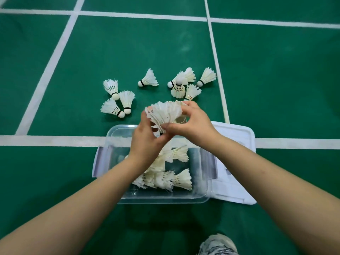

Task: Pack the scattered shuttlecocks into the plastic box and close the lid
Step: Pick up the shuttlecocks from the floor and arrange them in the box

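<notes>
Both hands are raised over the far rim of the plastic box (pixel 161 199) and share one bundle of shuttlecocks (pixel 165 113). The feathers fan up and away; the count in the bundle cannot be told. Left hand (pixel 147 140): fingers curled in around the lower, narrow end of the bundle, thumb up along the left side of the feathers. Right hand (pixel 193 124): fingers bent over the right side of the feather skirts, thumb angled down to meet the left fingertips. The box is clear and open, and sits on the green court floor (pixel 128 52) across a white line (pixel 46 140). Packed shuttlecocks (pixel 176 179) lie on their sides inside it. The white lid (pixel 235 181) lies flat at the box's right side. Loose on the floor beyond the box: group of three (pixel 117 102) left, single shuttlecock (pixel 148 80) middle, right cluster (pixel 185 85). A patterned shoe (pixel 217 244) is at the bottom edge.
</notes>
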`<state>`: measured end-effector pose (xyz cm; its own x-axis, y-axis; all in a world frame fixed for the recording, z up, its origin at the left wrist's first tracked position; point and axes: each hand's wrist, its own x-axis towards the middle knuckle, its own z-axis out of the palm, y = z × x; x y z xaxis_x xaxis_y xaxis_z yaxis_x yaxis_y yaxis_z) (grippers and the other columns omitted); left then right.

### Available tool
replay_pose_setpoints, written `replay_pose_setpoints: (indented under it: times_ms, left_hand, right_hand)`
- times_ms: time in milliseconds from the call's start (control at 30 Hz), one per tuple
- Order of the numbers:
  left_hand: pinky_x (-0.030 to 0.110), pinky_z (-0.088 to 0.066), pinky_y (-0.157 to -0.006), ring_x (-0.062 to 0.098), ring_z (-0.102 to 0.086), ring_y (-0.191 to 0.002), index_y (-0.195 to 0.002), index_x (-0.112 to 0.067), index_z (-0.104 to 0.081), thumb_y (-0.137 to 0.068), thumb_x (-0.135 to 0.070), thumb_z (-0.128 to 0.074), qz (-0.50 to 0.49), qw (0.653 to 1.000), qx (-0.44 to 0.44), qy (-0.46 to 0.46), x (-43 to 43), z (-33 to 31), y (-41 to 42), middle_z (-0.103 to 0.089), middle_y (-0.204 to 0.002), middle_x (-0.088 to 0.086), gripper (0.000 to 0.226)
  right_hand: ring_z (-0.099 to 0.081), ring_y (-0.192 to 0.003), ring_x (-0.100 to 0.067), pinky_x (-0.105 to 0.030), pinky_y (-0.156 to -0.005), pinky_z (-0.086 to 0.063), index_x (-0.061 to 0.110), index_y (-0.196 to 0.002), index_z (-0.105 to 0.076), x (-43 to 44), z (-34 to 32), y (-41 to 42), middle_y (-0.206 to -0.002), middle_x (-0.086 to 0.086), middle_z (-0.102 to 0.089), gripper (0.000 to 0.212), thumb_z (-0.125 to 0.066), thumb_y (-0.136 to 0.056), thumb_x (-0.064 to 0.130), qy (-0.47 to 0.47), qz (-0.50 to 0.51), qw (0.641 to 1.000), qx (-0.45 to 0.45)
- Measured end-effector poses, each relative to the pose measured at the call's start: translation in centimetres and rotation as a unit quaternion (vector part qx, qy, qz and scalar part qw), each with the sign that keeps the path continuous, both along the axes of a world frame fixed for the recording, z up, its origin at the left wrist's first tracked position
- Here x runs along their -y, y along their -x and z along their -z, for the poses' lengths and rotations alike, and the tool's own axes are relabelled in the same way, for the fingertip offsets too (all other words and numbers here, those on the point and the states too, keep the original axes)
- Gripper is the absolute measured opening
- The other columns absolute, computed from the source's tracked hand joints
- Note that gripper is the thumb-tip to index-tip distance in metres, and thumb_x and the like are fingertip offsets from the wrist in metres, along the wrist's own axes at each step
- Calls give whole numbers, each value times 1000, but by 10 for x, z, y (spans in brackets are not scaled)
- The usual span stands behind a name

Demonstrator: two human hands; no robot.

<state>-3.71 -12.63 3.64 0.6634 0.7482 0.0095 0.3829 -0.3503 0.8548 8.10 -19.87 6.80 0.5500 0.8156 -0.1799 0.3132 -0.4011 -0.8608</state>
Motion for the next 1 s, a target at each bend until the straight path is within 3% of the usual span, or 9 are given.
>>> replay_pose_setpoints:
  times_ms: [133, 233, 333, 433, 533, 633, 700, 833, 1000]
  left_hand:
    - [13, -44, -60, -5, -55, -71, -117, -18, -43, -78, -23, -70, 25, 1000, 17, 6, 12, -5, -6, -56, -87, -19, 48]
    - [10, -39, -55, -5, -52, -64, -100, -21, -43, -82, -24, -67, 61, 998, 2, -11, 14, -4, -4, -53, -79, -21, 30]
    - [8, -38, -63, 1, -54, -78, -109, -14, -50, -82, -17, -67, 82, 996, -6, -37, 12, 2, 1, -56, -93, -14, 32]
    - [19, -35, -77, 16, -54, -99, -114, -8, -56, -80, -25, -67, 36, 997, -54, -50, 3, 14, 11, -61, -110, 4, 40]
    - [27, -37, -79, 20, -54, -99, -109, -8, -58, -79, -31, -69, 49, 993, -91, -58, -4, 24, 21, -62, -106, 5, 39]
    - [34, -35, -83, 28, -50, -104, -105, -9, -59, -78, -28, -68, 168, 952, -192, -168, -4, 39, 30, -61, -106, 8, 34]
    - [38, -32, -92, 28, -43, -114, -107, -10, -58, -77, -24, -66, 204, 915, -268, -222, 0, 51, 35, -60, -114, 7, 34]
    - [42, -29, -95, 30, -34, -120, -99, -7, -58, -75, -21, -64, 167, 897, -324, -248, 4, 60, 42, -50, -123, 9, 28]
    - [46, -26, -101, 30, -22, -130, -108, -10, -56, -76, -26, -61, 166, 877, -375, -250, 5, 60, 34, -30, -144, 8, 36]
  right_hand:
    - [-48, -98, -8, 9, -71, -31, 24, -111, -61, 26, 3, -1, -113, 2, -43, 45, -78, -69, 29, 2, 36, 999, -34]
    - [-49, -101, -8, 8, -75, -31, 28, -105, -62, 37, 10, 0, -112, 4, -43, 40, -78, -68, 35, 2, 48, 998, -45]
    - [-50, -101, -12, 8, -72, -30, 27, -101, -61, 42, 18, 0, -112, 2, -43, 38, -80, -68, 25, -1, 58, 998, -24]
    - [-47, -100, -10, 8, -74, -26, 22, -90, -63, 45, 25, -2, -109, 2, -44, 24, -78, -71, 21, -15, 88, 996, -6]
    - [-47, -93, -7, 7, -73, -26, 21, -83, -62, 46, 29, -6, -104, 3, -46, 15, -74, -75, 22, -39, 145, 988, -26]
    - [-46, -84, 3, 5, -67, -30, 23, -88, -57, 43, 29, -6, -106, 4, -48, 16, -70, -79, 24, -65, 175, 982, -43]
    - [-46, -88, 0, 1, -70, -33, 25, -95, -54, 43, 29, -3, -111, 4, -50, 21, -69, -80, 27, -77, 181, 978, -66]
    - [-44, -82, 3, -3, -67, -34, 25, -92, -53, 43, 31, 4, -107, 4, -49, 20, -69, -79, 24, -73, 159, 981, -79]
    - [-43, -79, 3, -8, -68, -33, 23, -87, -56, 40, 35, 10, -104, 4, -48, 15, -69, -79, 22, -48, 142, 985, -82]
